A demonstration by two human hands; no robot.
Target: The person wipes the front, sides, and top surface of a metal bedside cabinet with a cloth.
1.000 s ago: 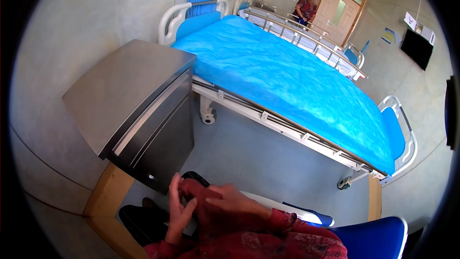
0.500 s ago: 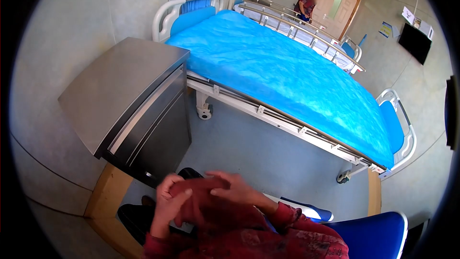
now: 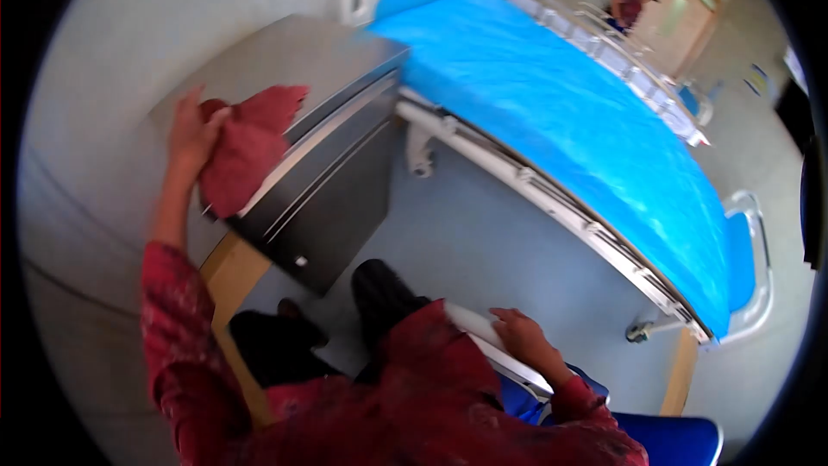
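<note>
A dark red cloth (image 3: 246, 151) with a jagged edge hangs from my left hand (image 3: 194, 129), which grips it between thumb and fingers. Both are over the front left of the grey metal bedside cabinet (image 3: 293, 47), and the cloth drapes past its front edge. My right hand (image 3: 524, 341) is low, beside the white bar (image 3: 474, 328) of a seat. It holds nothing that I can see, and its fingers are loosely bent and a little apart. Whether it touches the bar, I cannot tell.
A hospital bed with a blue cover (image 3: 552, 112) stands beyond the cabinet, on wheels. Blue seats (image 3: 664, 436) are at lower right. Another person (image 3: 628, 9) stands by the far bed, near a door (image 3: 677, 22). My legs are below the cabinet, over the grey floor (image 3: 448, 224).
Both hands had the cloth in my lap. The left has carried it up and left to the cabinet, where it hangs unfolded. The right has let go and moved right. My view has shifted.
</note>
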